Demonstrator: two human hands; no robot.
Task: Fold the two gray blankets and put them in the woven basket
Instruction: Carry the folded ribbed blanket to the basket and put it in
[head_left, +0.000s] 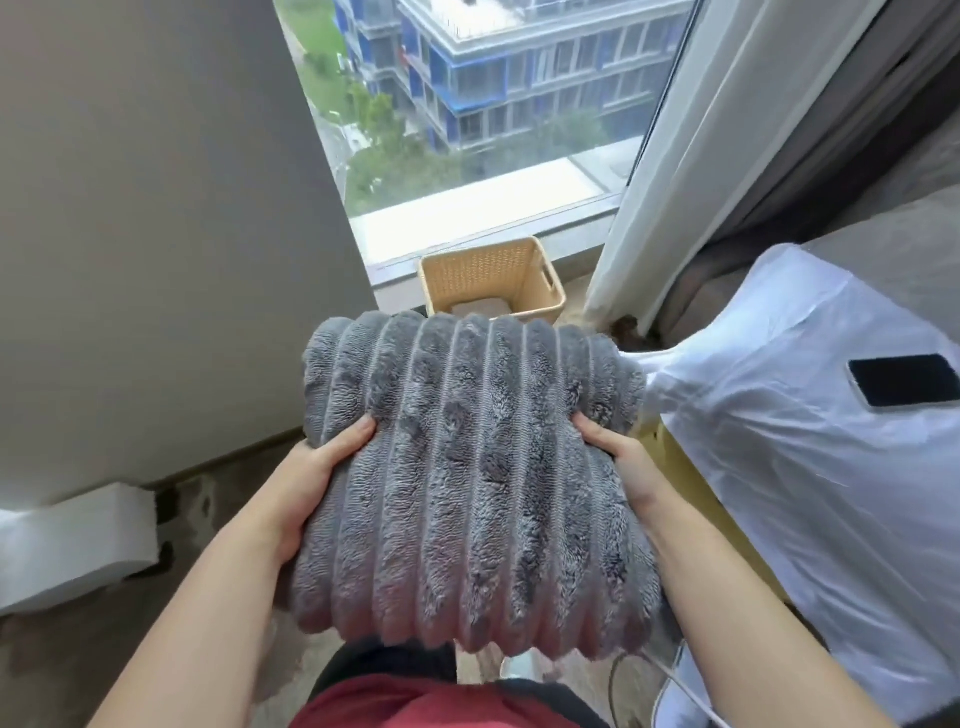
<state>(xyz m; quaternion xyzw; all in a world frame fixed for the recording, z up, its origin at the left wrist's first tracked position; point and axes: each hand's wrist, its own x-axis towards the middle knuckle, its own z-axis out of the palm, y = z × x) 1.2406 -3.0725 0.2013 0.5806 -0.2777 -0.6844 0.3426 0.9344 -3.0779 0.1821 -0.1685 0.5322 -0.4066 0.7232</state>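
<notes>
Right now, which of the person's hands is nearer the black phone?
Right. The right hand grips the folded gray blanket's edge on the phone's side; the left hand holds the opposite edge, farther away.

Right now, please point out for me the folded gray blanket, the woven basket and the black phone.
folded gray blanket (467, 467): head view, middle of its ribbed top face.
woven basket (478, 270): head view, inner far wall.
black phone (906, 379): head view, middle of its dark face.

No legible text or labels.
</notes>
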